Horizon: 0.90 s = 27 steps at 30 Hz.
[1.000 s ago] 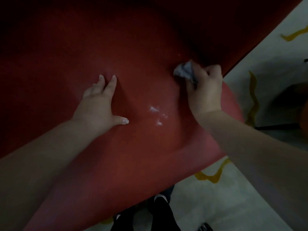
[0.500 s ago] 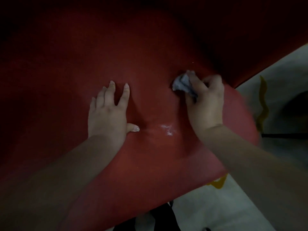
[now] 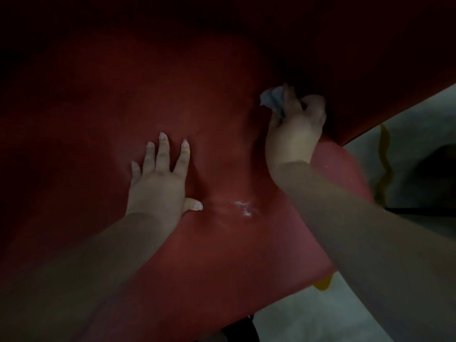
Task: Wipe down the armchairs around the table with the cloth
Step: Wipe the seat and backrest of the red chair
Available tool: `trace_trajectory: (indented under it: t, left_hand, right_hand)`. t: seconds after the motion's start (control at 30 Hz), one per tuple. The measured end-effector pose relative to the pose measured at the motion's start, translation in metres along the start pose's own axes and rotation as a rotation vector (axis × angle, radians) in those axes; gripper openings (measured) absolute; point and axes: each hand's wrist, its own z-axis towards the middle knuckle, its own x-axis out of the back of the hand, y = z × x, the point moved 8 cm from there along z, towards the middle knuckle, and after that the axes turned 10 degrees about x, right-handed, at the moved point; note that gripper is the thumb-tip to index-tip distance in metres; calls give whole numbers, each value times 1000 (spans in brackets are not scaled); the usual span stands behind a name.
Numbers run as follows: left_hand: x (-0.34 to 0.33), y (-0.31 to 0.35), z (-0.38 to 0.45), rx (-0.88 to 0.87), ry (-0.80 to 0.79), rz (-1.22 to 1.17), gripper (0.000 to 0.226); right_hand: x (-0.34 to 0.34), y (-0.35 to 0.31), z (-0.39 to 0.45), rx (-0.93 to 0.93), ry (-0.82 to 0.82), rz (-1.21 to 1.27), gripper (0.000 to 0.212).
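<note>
Wiping deeper: right hand [image 3: 294, 134], its grip clutching the crumpled grey cloth [image 3: 274, 98], has advanced toward the red padded armchair seat's [image 3: 222, 255] rear crease; flat left hand [image 3: 158, 186] braces, fingers spread; white smear [image 3: 243, 208] remains.

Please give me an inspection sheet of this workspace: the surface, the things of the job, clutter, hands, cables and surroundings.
Surface: red armchair seat, smooth and dimly lit, dented under the left palm.
Job's things: grey-blue cloth, bunched, at the dark crease where the seat meets the backrest.
Clutter: whitish marks on the seat between the two hands.
Hands: left hand rests flat on the seat, fingers spread; right hand grips the cloth.
Cables: nothing seen.
Surroundings: pale floor with yellow wavy lines at the right; the rest is too dark to tell.
</note>
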Motion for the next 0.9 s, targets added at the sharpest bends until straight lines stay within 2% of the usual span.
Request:
trace_trajectory:
  t: [0.13,0.23,0.33,0.43,0.57,0.63,0.7,0.77,0.9]
  left_hand:
    - [0,0,1,-7,-15,2,122]
    - [-1,0,3,-5,-17,-4,123]
    - [-3,-1,4,-5,-16,8,122]
    - [-4,-2,3,-15,-13,0,123]
    - [-3,-3,3,-17,-1,-25,124]
    - [-2,-4,3,-14,-6,-45,124]
    - [-2,-6,2,-11,-8,-70,125]
    - [-2,-7,2,-8,2,-83,125]
    - [1,-8,0,-11,19,-129,124]
  right_hand:
    - [4,-28,-45,336,-161,54,47]
    - [21,-3,-62,245,-118,67,50]
    - [14,4,-33,118,-29,61,45]
    - [-15,-13,6,132,-89,157,39]
    - [-19,-53,-27,447,-254,160,38]
    - [-7,-55,-71,605,-371,164,42]
    - [8,-43,-102,685,-455,142,44]
    - [19,-25,-94,658,-402,91,45]
    - [15,-8,-58,338,-235,103,46]
